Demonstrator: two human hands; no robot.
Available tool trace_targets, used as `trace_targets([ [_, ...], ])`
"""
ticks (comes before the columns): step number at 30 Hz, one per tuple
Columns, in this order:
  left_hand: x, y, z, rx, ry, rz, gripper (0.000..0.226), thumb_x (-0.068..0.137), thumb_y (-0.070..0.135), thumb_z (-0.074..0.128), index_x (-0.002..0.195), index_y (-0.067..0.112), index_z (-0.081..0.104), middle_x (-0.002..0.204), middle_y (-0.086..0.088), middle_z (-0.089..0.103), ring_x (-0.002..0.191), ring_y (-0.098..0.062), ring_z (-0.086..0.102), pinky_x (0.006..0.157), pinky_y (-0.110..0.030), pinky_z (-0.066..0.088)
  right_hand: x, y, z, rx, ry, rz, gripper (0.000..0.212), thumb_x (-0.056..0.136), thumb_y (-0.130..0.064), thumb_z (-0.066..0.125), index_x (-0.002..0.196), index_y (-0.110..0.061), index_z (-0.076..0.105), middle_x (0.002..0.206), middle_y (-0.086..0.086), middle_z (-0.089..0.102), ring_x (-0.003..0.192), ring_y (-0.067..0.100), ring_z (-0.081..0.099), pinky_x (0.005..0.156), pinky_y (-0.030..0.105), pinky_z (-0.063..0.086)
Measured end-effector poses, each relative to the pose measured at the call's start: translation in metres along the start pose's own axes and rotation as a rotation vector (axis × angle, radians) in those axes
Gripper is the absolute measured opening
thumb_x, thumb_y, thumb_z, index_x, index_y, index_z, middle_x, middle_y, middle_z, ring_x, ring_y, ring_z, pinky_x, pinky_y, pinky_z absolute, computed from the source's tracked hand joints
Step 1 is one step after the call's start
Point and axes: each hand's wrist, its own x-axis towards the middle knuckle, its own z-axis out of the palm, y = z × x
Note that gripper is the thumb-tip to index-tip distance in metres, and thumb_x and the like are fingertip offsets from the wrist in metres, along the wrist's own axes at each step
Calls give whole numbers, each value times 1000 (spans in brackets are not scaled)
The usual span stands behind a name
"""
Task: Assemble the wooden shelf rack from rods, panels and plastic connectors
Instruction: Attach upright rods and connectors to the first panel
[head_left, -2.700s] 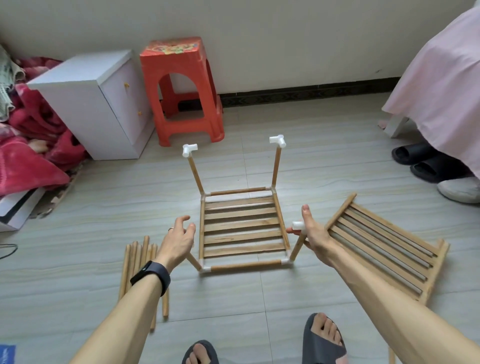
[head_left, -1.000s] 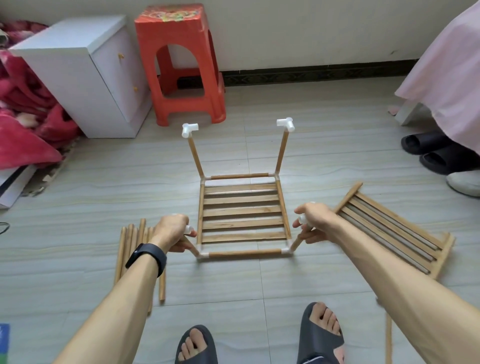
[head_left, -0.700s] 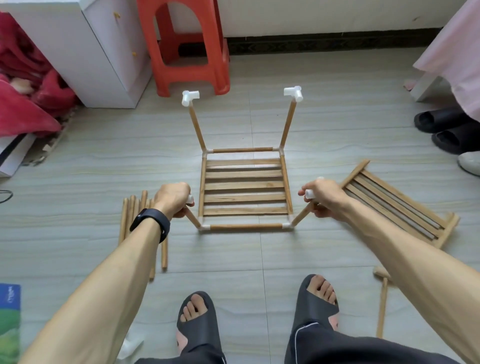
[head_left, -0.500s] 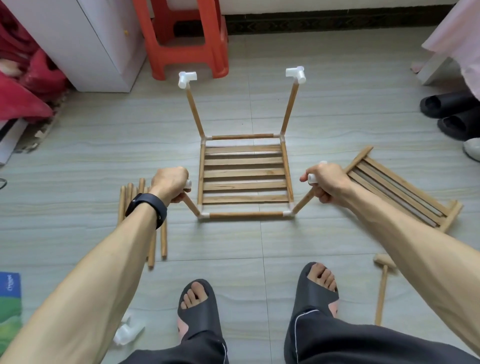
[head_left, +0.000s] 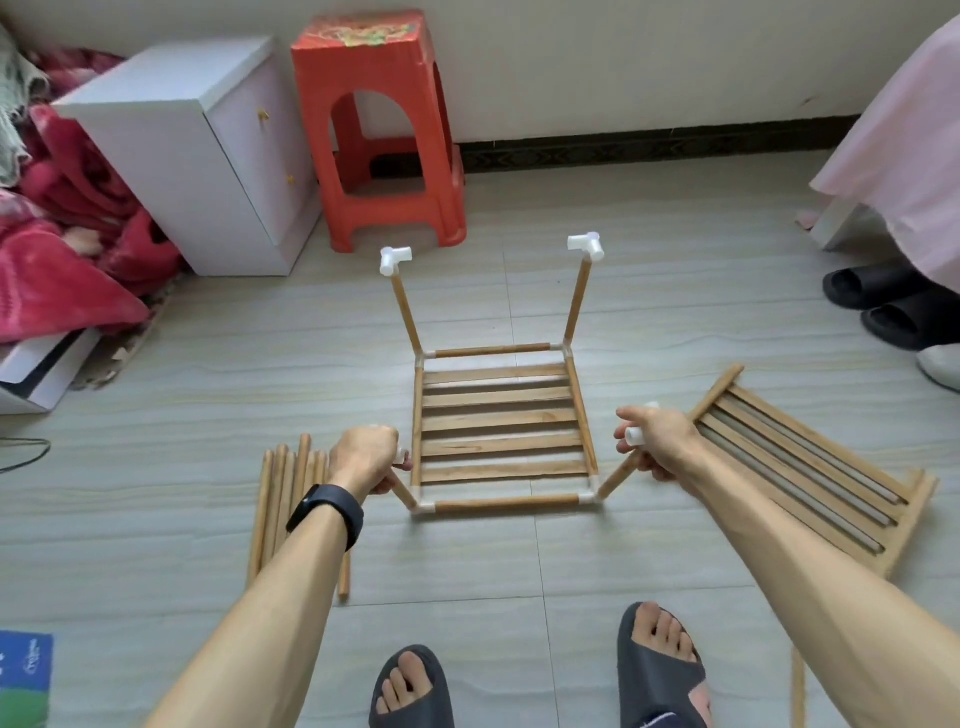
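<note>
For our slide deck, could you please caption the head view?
Left hand and right hand each grip a near corner rod of the half-built shelf rack.

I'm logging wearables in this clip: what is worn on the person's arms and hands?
The left forearm and right forearm are bare, with no sleeves in view. The left hand and right hand wear no gloves. A black band, like a watch or fitness tracker, wraps the left wrist. No ring shows.

The rack frame (head_left: 498, 431) sits between our left hand (head_left: 363, 457) and right hand (head_left: 657, 441), loose rods (head_left: 280, 499) outside the left, spare panel (head_left: 810, 467) outside the right, stool (head_left: 384, 130) beyond.
</note>
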Motion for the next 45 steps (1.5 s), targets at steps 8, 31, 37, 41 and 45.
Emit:
trace_targets([
  [8,-7,15,-4,302,231,161,22,95,37,37,110,25,48,70,-2,72,59,-20,72,71,-37,59,-2,-1,3,113,85,-21,47,79,-52,69,92,-7,73,74,4,77,51,22,70,39,21,32],
  [31,-7,-23,-27,-143,-71,150,50,103,63,21,118,26,50,98,1,66,73,-21,74,62,-32,52,-33,-39,-7,-956,552,-500,56,93,-71,44,108,-19,57,101,4,63,74,24,57,63,34,41],
  [37,2,-103,-35,-44,9,79,36,105,46,41,120,17,57,101,-1,64,87,-20,63,71,-32,48,-52,-51,62,-1055,298,-847,31,97,-49,44,107,-22,56,101,-1,61,71,24,59,61,33,44],
  [41,14,-165,-21,163,-19,-35,32,103,28,51,130,11,56,129,-8,61,107,-21,58,84,-28,44,-37,-29,124,-1302,-52,-794,34,96,-50,42,118,-26,53,117,-2,64,99,25,65,71,36,48],
  [45,26,-198,-3,330,31,-118,37,99,29,51,133,16,54,137,-8,53,112,-24,58,86,-31,49,-7,17,168,-1525,-393,-694,43,94,-46,45,131,-24,49,132,1,56,118,26,56,83,37,50],
])
